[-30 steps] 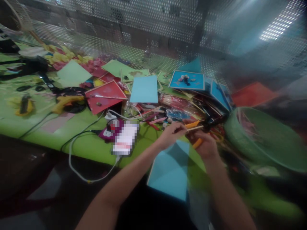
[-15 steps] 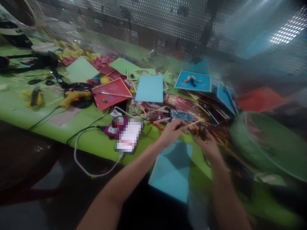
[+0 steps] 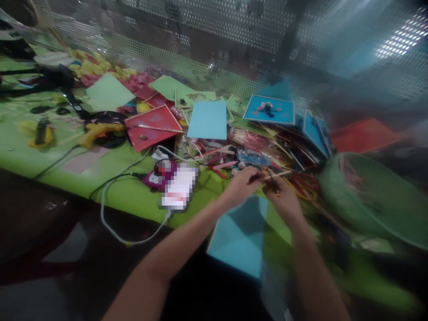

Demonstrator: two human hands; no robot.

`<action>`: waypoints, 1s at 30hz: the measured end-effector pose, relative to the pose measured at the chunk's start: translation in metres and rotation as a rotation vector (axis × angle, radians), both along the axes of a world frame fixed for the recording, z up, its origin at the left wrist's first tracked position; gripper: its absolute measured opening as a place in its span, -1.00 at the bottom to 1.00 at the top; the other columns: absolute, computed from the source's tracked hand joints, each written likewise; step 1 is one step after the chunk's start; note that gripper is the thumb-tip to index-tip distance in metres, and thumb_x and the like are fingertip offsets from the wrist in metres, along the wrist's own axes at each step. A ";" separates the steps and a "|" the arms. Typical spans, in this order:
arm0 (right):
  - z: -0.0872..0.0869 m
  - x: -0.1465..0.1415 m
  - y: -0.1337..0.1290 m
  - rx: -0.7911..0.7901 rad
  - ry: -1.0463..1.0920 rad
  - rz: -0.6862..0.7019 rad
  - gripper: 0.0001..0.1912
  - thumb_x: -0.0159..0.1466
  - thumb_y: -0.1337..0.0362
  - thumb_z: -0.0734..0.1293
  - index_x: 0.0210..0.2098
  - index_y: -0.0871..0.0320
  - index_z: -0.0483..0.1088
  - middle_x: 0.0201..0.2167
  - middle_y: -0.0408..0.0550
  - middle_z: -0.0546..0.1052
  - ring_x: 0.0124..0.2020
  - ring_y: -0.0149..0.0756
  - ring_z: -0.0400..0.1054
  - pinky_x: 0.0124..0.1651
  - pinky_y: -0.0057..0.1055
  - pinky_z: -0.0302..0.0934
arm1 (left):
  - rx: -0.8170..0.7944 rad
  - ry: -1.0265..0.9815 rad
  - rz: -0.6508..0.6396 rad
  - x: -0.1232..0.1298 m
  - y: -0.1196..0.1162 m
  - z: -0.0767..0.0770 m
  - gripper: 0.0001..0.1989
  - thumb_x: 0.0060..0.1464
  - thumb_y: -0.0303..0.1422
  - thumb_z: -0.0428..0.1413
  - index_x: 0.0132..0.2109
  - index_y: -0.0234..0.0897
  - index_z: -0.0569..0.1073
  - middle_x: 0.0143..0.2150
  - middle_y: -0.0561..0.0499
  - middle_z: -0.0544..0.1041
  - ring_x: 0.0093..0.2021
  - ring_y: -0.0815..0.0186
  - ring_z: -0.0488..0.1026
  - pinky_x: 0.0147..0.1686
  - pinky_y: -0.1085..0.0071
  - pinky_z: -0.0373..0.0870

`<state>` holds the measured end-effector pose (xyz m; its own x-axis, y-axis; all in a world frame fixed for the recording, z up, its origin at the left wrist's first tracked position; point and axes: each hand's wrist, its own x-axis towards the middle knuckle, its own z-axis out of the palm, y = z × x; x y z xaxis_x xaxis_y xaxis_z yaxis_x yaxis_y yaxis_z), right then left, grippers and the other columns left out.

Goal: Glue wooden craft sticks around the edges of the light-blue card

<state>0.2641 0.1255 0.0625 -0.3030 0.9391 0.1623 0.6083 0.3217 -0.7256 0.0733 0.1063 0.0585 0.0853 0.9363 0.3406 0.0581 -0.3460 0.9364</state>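
I see a thin, straight stick (image 3: 283, 174), pale as bare wood, slanting across the gap between the hands, a little past three o'clock from centre. At seven o'clock from it lies a flat, matte blue card (image 3: 239, 245); at three o'clock, a rounded green basin (image 3: 337, 196). The left hand (image 3: 245, 180) reaches in with bent fingers, pinching the stick's near end. The right hand (image 3: 284, 196) curls inward, grasping a dark tool (image 3: 274, 184) with a touch of orange; it may be pliers, but blur hides its shape from me. Half a second ago more orange showed, and the hands were farther apart.
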 end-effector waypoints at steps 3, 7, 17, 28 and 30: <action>0.000 -0.001 0.000 0.002 -0.040 -0.005 -0.61 0.19 0.15 0.38 0.00 0.00 0.54 -0.12 -0.01 0.63 -0.06 -0.01 0.48 0.01 -0.12 0.34 | 0.004 0.022 0.002 0.002 0.002 -0.005 -0.91 0.27 -0.40 0.10 -0.22 -0.29 0.46 -0.26 -0.02 0.50 -0.19 0.27 0.42 -0.18 0.38 0.32; -0.001 -0.002 0.001 -0.010 -0.070 0.004 -0.58 0.19 0.15 0.38 0.05 0.00 0.52 -0.09 0.00 0.63 -0.09 -0.03 0.48 -0.02 -0.16 0.34 | -0.006 0.052 0.001 0.003 0.002 -0.007 -0.90 0.28 -0.39 0.10 -0.25 -0.28 0.43 -0.28 0.00 0.49 -0.22 0.28 0.41 -0.22 0.38 0.31; 0.001 -0.004 0.000 -0.022 -0.145 -0.053 -0.61 0.21 0.09 0.36 -0.01 0.03 0.54 -0.26 -0.04 0.64 -0.22 -0.08 0.49 -0.12 -0.22 0.32 | -0.002 0.079 0.015 0.003 0.000 -0.005 -0.92 0.27 -0.41 0.10 -0.25 -0.27 0.43 -0.28 0.01 0.51 -0.20 0.28 0.45 -0.19 0.38 0.34; -0.006 0.002 0.005 -0.011 -0.103 -0.136 -0.66 0.26 0.00 0.33 -0.14 0.08 0.55 -0.31 0.01 0.65 -0.23 -0.02 0.51 -0.17 -0.22 0.34 | -0.022 0.134 0.037 0.001 -0.001 -0.002 -0.91 0.28 -0.37 0.14 -0.23 -0.28 0.47 -0.27 0.00 0.56 -0.28 0.28 0.45 -0.28 0.39 0.27; -0.008 0.002 0.007 -0.006 -0.101 -0.139 -0.66 0.25 0.00 0.33 -0.15 0.08 0.55 -0.34 -0.01 0.65 -0.24 -0.02 0.51 -0.18 -0.23 0.34 | -0.025 0.139 0.044 0.002 -0.001 -0.002 -0.89 0.28 -0.38 0.14 -0.26 -0.27 0.44 -0.29 0.01 0.55 -0.29 0.29 0.44 -0.29 0.40 0.26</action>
